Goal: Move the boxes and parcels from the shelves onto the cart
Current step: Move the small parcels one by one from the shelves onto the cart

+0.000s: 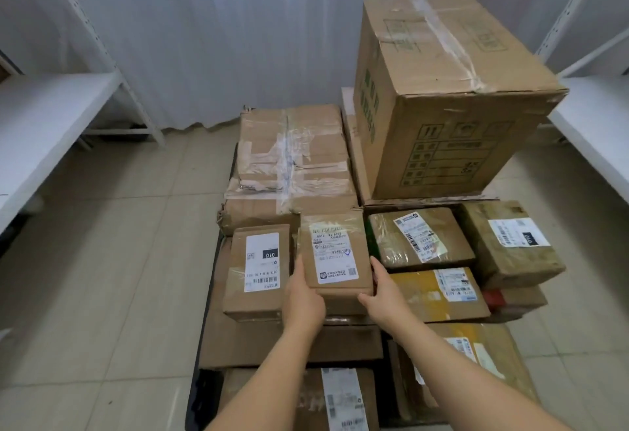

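The small box (pixel 335 253) is brown cardboard, matt, with a smooth white paper label. The big box (pixel 452 97) far right is rough, creased cardboard with shiny clear tape. The flat box (pixel 292 158) wears crinkly glossy tape. The shelves (pixel 44 117) look like smooth white painted metal. The floor (pixel 102 260) is pale tile. The curtain (pixel 221 22) is thin white cloth.

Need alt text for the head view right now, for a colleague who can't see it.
Both hands, left hand and right hand, grip a small brown cardboard parcel with a white label at its two sides, atop a cart piled with taped boxes. A large brown carton stands at the pile's far right; white shelves flank it.
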